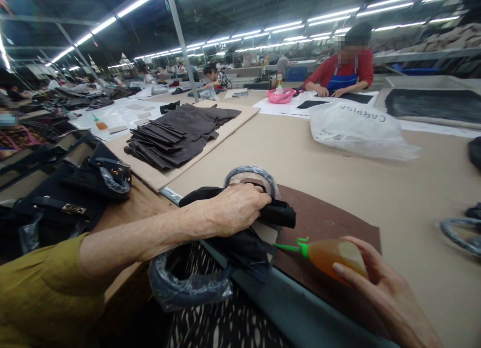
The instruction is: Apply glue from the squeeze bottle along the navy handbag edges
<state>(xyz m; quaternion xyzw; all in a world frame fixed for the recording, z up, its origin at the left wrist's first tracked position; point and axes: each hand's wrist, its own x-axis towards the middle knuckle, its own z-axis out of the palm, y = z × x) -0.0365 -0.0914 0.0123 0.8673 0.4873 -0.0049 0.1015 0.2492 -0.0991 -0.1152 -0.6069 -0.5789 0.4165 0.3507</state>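
Nearby, stacked dark panels, white bag beyond, left hand gripping black fabric, right hand curled round amber bottle

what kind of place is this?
Probably a bag-making workshop or factory floor: black bags with metal clasps are piled at the left, dark flat pieces sit stacked ahead, and the right hand holds a squeeze bottle of amber liquid, possibly glue.

The tan table carries a brown sheet, just left of the right fingers. Well beyond them lie a white plastic bag and, seemingly on white paper, a pink basket. Ahead of the left fingers, a board bears piled dark pieces.
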